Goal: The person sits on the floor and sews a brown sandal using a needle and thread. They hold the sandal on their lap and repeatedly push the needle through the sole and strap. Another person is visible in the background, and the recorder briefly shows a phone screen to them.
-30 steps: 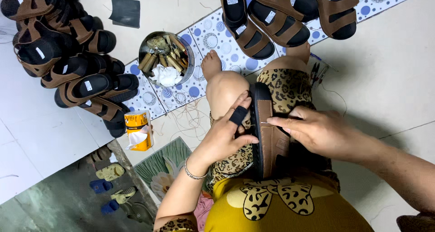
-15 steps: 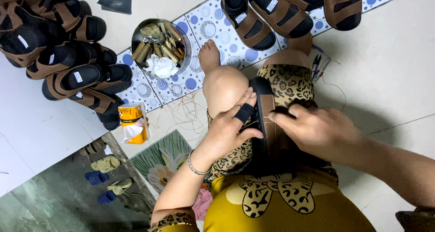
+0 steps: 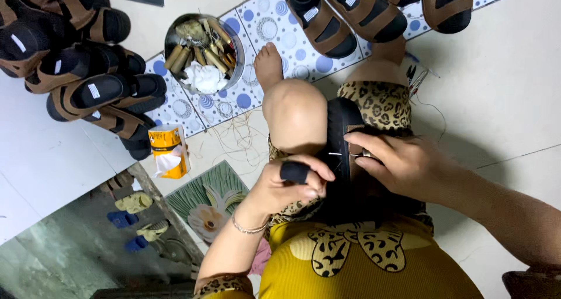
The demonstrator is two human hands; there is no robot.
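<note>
Clearly the risk sits at the needle (image 3: 335,154), a thin bright sliver poking out of the sandal (image 3: 342,141) that lies edge-up along the person's lap, beside the raised knee (image 3: 294,115). The left hand (image 3: 286,185) is curled, a dark guard on one finger, its fingertips pinched at the needle's near end; the right hand (image 3: 403,164) grasps the sandal's brown strap and sole from the other side. If the sandal rolls off the thigh as the needle is driven, the point could skid into the right fingers or the bare knee. A hard sideways pull might bend the needle or tear the stitch. The tin (image 3: 203,52) of tools stands well apart on the mat.
</note>
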